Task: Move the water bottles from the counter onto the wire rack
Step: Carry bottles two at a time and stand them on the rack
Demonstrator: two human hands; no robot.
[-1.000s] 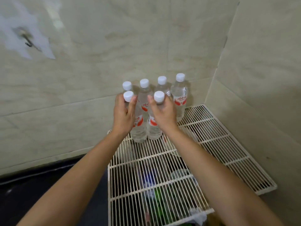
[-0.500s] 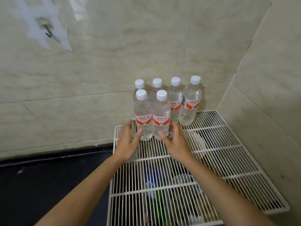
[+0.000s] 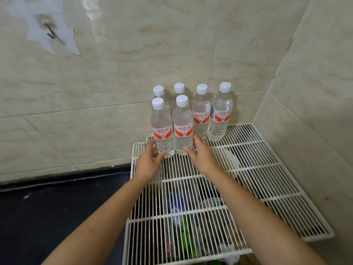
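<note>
Several clear water bottles with white caps and red labels stand upright at the back of the white wire rack (image 3: 257, 169). The front left bottle (image 3: 162, 129) and front right bottle (image 3: 183, 127) stand side by side. My left hand (image 3: 148, 162) is at the base of the front left bottle, thumb and fingers relaxed on either side of it. My right hand (image 3: 202, 155) lies beside the base of the front right bottle, fingers straight. Behind them stand more bottles, the rightmost (image 3: 219, 115) being apart from the rest.
Tiled walls (image 3: 133, 64) close in behind and on the right. A dark counter (image 3: 47, 217) runs left of the rack. Below the rack's wires lie a round white container (image 3: 229, 163) and blue and green items. A wall hook (image 3: 51, 34) hangs at upper left.
Both hands let go of the two front bottles' necks and dropped to their bases. The two bottles now stand on the rack. The view shifted left and up.
</note>
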